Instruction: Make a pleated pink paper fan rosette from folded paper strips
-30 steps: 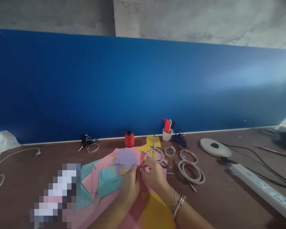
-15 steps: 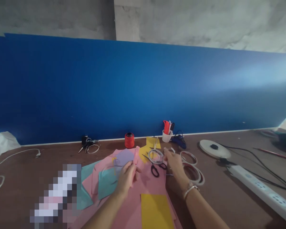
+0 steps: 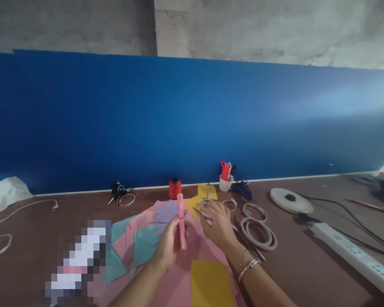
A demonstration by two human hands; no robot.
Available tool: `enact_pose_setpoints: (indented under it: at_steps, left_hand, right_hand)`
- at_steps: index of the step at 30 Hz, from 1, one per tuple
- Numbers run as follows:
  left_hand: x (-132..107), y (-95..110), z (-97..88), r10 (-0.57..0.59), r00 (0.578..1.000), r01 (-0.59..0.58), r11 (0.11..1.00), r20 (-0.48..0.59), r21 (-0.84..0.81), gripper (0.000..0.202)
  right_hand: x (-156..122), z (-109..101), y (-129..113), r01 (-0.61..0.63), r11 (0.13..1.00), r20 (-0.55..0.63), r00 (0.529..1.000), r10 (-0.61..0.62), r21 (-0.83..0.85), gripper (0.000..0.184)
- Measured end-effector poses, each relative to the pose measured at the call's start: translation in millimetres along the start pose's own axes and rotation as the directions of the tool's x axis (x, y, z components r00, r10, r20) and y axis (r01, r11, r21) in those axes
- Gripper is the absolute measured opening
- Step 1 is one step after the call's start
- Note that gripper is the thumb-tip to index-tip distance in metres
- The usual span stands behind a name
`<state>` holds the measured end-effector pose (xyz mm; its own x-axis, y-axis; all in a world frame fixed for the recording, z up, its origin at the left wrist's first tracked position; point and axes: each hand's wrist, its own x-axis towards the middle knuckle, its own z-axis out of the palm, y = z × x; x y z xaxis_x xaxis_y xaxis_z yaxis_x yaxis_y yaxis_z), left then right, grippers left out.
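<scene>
While the left hand grips the pink strip, the right hand hides the handles of the scissors; whether its fingers grasp them cannot be determined.

A paper piece is held in the left hand above paper sheets spread on the table. Behind them a spool is set, a cup to its right. Right of the sheets, a power strip is placed.

A slim pink folded paper is held near-upright, left of the scissors.
</scene>
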<state>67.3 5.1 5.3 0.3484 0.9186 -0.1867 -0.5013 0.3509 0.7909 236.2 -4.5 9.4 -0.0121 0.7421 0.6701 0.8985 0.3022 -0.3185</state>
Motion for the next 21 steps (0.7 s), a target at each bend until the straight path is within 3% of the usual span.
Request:
enact_pose_setpoints:
  at_steps: [4,8,11,15,21]
  left_hand:
    - [-0.6,1.5,0.7,-0.041,0.996,0.034,0.996,-0.083,-0.083,0.043]
    - [1.5,1.0,-2.6,0.048,0.993,-0.054,0.997,-0.108,-0.049,0.038]
    - [4.0,0.8,-5.2,0.095,0.989,-0.099,0.995,-0.115,-0.025,0.033]
    - [7.1,-0.6,-7.9,0.108,0.99,-0.114,0.991,-0.087,-0.067,0.042]
    - [13.6,0.0,-14.9,0.147,0.979,-0.143,0.989,-0.143,0.035,0.041]
  right_hand:
    - [-1.4,-5.1,-15.7,0.168,0.95,0.139,0.968,-0.21,0.264,0.024]
    - [-2.8,-13.8,-33.5,0.152,0.912,0.223,0.942,-0.25,0.381,0.015]
    - [-3.8,-14.3,-42.1,0.139,0.93,0.26,0.937,-0.235,0.341,0.018]
    - [-6.8,-4.0,-41.3,0.094,0.956,0.289,0.941,-0.177,0.279,0.025]
    - [-8.8,10.4,-29.6,-0.111,0.944,0.28,0.96,0.021,0.31,0.025]
